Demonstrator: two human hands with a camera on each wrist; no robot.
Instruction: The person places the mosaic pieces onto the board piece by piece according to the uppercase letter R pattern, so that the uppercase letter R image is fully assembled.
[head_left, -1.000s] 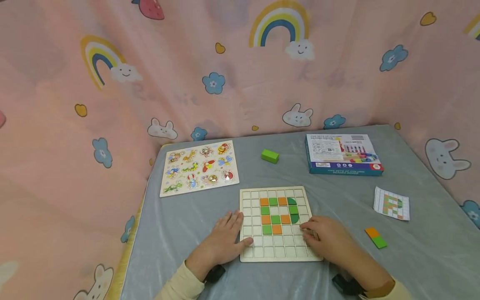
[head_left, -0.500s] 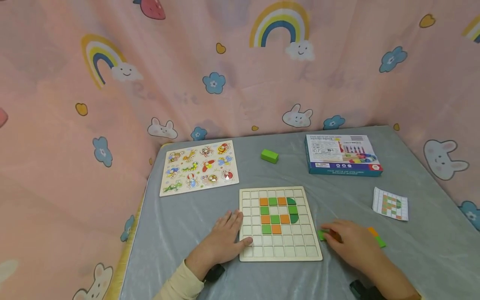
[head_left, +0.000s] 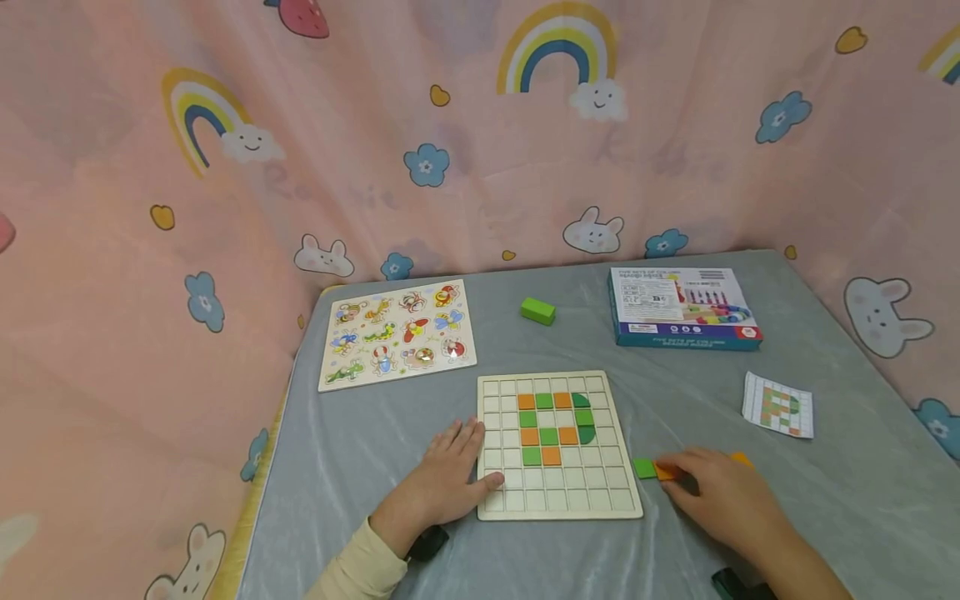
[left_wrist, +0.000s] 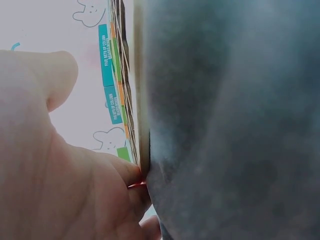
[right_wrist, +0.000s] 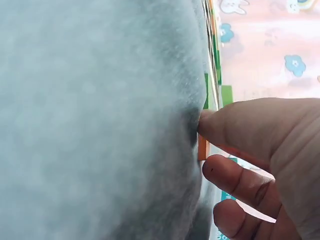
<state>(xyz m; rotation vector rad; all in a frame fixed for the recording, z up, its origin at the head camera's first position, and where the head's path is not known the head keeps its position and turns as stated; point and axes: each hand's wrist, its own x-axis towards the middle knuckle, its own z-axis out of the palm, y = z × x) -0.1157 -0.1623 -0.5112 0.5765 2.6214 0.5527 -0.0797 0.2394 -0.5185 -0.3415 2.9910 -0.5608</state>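
Observation:
The wooden grid board (head_left: 600, 504) lies on the table, with orange, green and dark green tiles in its upper and middle cells. My left hand (head_left: 442, 483) rests at the board's left side, fingers spread, thumb over the edge. To the right of the board, my right hand (head_left: 720, 492) pinches an orange square tile (head_left: 664, 472) between thumb and fingers. Against that tile's left side lies a green square tile (head_left: 643, 468). Another orange tile (head_left: 742, 459) shows partly behind the right hand. In the right wrist view, the thumb covers part of the orange tile (right_wrist: 202, 149).
A pattern card (head_left: 778, 406) lies at the right. Farther back stand a boxed toy set (head_left: 686, 308) and a green block (head_left: 537, 312). An insect puzzle board (head_left: 401, 333) lies at the back left. A pink patterned curtain (head_left: 480, 167) hangs behind the table.
My right hand has moved right from the board's edge, past the green tile now lying beside the board, to the orange tile. My left hand has stayed in place.

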